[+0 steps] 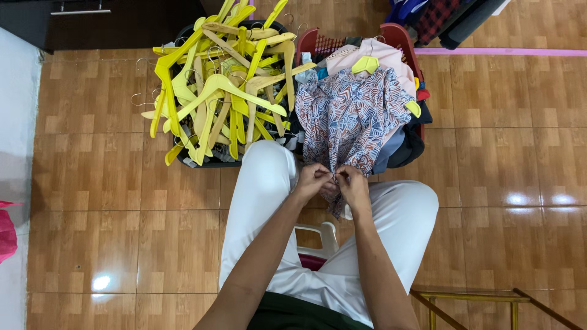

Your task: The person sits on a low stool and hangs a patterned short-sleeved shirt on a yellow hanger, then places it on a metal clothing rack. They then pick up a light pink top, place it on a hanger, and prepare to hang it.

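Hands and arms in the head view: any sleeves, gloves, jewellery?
Both the left hand and the right hand are bare, with no gloves. No rings, watch or bracelets show. The forearms are uncovered with no sleeves in view. The person wears white trousers and a dark green top.

From my remote view, the fingertips of the left hand (313,178) and right hand (351,183) meet at the patterned shirt (348,116); what they pinch is too small to tell. The shirt covers most of the red basket (398,35), so its contents are largely hidden. The yellow hangers (220,91) conceal nearly all of the dark bin (211,162). The top edge cuts off hanging garments (440,18); the left edge cuts off a pink object (6,235). My legs hide the white stool (321,235).
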